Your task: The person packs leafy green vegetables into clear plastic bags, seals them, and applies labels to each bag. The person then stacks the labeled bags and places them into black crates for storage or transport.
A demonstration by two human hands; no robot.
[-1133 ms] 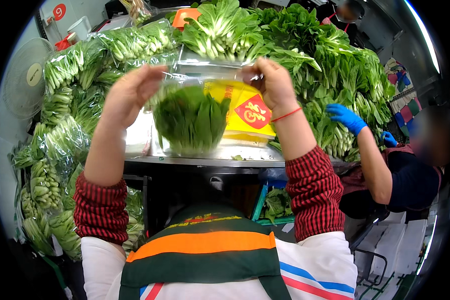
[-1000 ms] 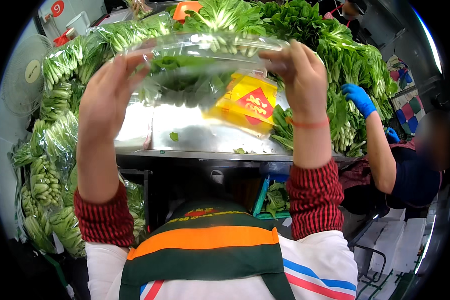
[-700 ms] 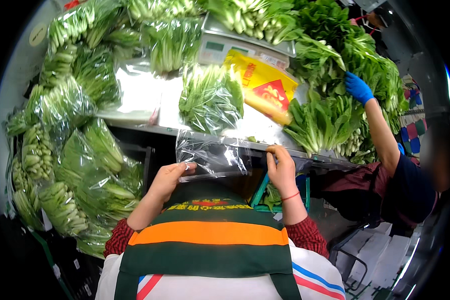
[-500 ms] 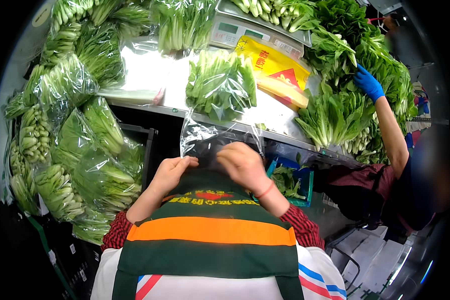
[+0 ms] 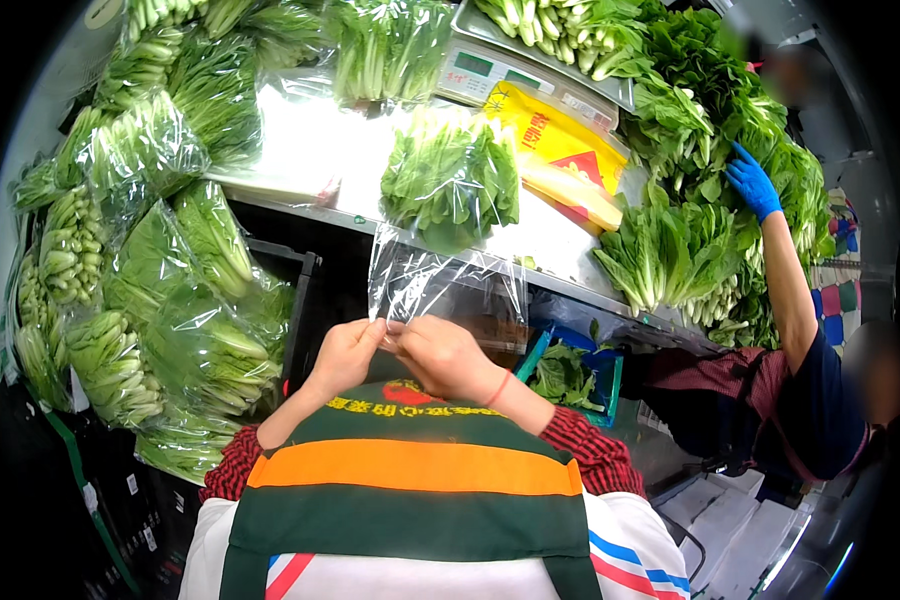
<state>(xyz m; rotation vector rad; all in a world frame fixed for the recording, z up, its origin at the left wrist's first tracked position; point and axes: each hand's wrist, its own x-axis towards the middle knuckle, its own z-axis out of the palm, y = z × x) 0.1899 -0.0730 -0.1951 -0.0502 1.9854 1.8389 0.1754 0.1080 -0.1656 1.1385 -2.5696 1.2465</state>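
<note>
Hands at my chest: my left hand [image 5: 345, 355] and right hand [image 5: 442, 355] pinch the open end of a clear plastic bag [image 5: 448, 285]. Beyond them, steel counter [image 5: 300, 150] holding the bagged greens [image 5: 452, 180]. Farther right, a co-worker's blue glove [image 5: 752, 182] on loose greens [image 5: 690, 240].

A produce-packing spot in a shop or market — bagged leafy greens [image 5: 150, 300] hang in stacks, loose greens [image 5: 690, 250] heap on a steel counter [image 5: 560, 240], a weighing scale [image 5: 490, 75] stands behind — a gloved co-worker [image 5: 752, 185] sorts nearby.
</note>
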